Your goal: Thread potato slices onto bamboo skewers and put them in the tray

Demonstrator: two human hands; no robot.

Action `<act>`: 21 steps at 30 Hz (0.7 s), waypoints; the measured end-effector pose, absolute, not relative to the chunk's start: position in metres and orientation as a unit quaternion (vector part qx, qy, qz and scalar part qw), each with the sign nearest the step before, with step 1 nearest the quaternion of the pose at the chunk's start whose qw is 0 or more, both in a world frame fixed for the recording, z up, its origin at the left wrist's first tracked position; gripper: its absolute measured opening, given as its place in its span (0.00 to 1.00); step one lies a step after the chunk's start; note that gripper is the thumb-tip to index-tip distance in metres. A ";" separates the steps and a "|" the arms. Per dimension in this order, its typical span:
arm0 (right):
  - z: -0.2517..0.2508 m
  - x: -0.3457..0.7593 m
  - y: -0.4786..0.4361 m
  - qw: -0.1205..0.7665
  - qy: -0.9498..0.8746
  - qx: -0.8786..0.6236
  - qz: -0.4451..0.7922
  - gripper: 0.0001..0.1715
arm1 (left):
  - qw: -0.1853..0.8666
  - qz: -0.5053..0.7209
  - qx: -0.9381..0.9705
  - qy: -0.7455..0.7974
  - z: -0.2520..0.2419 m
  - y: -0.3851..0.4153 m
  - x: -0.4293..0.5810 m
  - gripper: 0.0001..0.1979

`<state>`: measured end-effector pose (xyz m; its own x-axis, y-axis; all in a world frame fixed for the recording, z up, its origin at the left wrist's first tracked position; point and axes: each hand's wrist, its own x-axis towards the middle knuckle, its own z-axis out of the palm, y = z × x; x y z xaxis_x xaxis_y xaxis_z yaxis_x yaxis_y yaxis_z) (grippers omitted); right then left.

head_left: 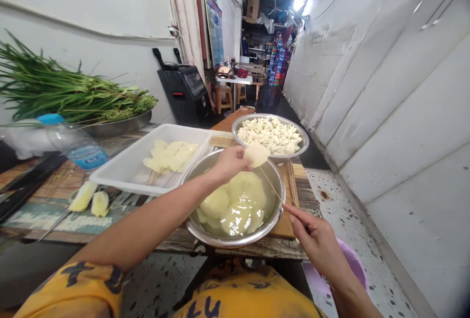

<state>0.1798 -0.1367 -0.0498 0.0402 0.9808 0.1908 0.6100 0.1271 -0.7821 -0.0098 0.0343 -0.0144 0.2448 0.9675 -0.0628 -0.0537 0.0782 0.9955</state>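
A thin, pale yellow round slice (257, 155) of what looks like potato is pinched at its edge by the person's left hand (229, 161), fingers closed on it. It is held just above the far rim of a round steel bowl (235, 242) in which more pale slices lie in water. The person's right hand (316, 239) is closed on the near end of a thin bamboo skewer (273, 188), whose tip reaches up to the slice.

The bowl stands at the near edge of a worn wooden tabletop (47, 215). To its left is a white rectangular plastic tray (121, 169) holding skewered slices (171, 155). Behind it is a second steel bowl (304, 144) heaped with small white pieces. Farther left lie a clear plastic bottle with a blue cap (73, 147) and a bundle of long green stalks (66, 93).
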 end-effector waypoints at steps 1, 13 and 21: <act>-0.050 0.180 -0.136 0.379 -0.647 -0.615 0.246 0.24 | 0.594 0.430 0.522 0.435 -0.014 0.034 -0.010 0.10; -0.056 0.175 -0.129 0.420 -0.601 -0.594 0.330 0.23 | 0.538 0.447 0.592 0.400 -0.017 0.033 -0.010 0.11; -0.050 0.169 -0.122 0.498 -0.384 -0.449 0.635 0.19 | 0.567 0.434 0.591 0.375 -0.016 0.034 -0.011 0.13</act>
<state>0.1690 -0.1222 -0.0496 -0.1006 0.9771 -0.1876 -0.2866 -0.2090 -0.9350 -0.0113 0.0340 -0.0162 0.3413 0.9359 0.0872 -0.0488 -0.0750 0.9960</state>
